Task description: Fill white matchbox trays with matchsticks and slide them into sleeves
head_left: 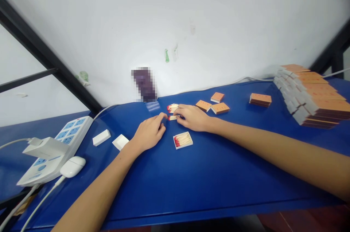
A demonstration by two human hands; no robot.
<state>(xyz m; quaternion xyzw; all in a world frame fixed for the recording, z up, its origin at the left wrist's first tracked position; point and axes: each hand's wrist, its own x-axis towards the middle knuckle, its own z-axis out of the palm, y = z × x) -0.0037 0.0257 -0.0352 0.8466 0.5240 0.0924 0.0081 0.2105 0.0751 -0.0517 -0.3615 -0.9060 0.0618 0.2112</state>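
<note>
My right hand (193, 117) rests over a small bunch of matches (172, 118), with thumb and fingers closed about their plain ends. The red heads point left, toward my left hand (150, 132). That hand lies on the table with bent fingers, its index fingertip close to the match heads and its thumb apart, nothing seen between them. Just behind is a second pile of loose matches (172, 108), partly covered by my right fingers. Nearer to me sits a white matchbox tray (183, 140) holding several matches, heads to the left.
Orange matchboxes (220, 108) lie behind my right hand, another pair (260, 99) farther right. A tall stack of matchboxes (325, 95) fills the right side. White trays (101, 137), a power strip (73, 133) and a white charging case (72, 166) are at left on the blue table (197, 184).
</note>
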